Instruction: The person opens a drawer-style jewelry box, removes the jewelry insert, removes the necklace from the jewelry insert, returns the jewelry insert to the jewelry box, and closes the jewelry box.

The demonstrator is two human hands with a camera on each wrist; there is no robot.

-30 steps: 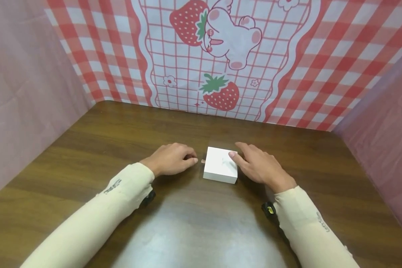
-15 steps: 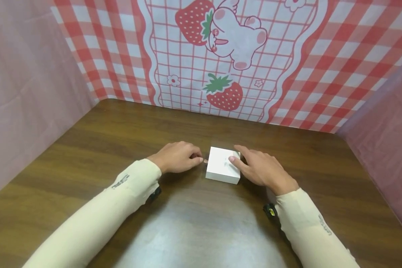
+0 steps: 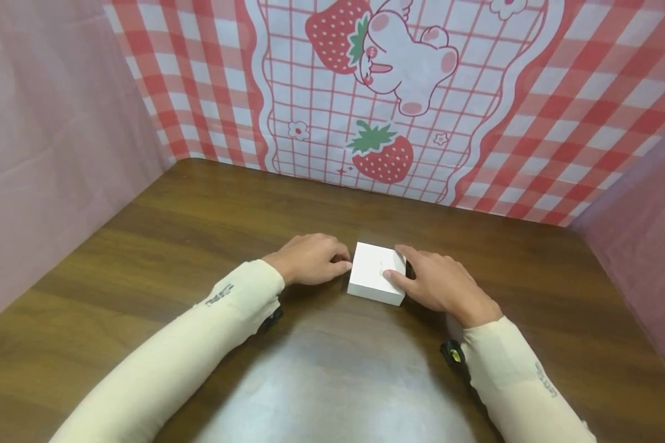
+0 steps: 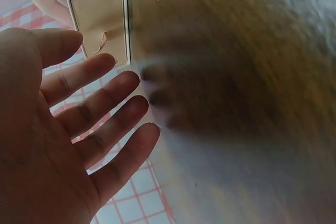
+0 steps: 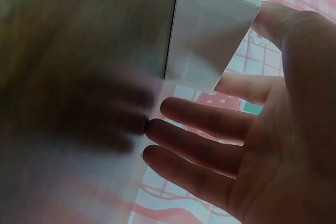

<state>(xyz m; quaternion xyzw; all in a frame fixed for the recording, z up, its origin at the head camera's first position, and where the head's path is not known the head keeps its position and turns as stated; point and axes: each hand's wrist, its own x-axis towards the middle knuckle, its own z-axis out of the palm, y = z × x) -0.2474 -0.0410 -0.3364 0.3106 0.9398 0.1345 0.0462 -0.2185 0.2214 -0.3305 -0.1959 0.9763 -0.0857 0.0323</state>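
Observation:
A small white drawer-style box (image 3: 374,271) lies on the brown wooden table. Its tan end face (image 4: 100,22), framed by a white sleeve, carries a thin ribbon loop (image 4: 103,42) in the left wrist view. My left hand (image 3: 317,259) is beside that end, thumb and index fingertips apart around the loop, the other fingers extended. At the opposite end, my right hand (image 3: 440,280) holds the box, its thumb on the top and its index finger along the far side. The right hand's remaining fingers (image 5: 199,145) stretch out below the box's plain white end.
A red-and-white checked cloth (image 3: 216,80) with strawberries hangs behind the table (image 3: 144,264). Pink cloth (image 3: 50,123) closes off the left side and more pink cloth (image 3: 643,246) the right. Dark wrist cameras (image 3: 453,354) sit under the cream sleeves.
My left hand has moved right, up to the box's end, and now covers the ribbon loop in the head view. The right hand stays on the box. The whole head view has shifted slightly.

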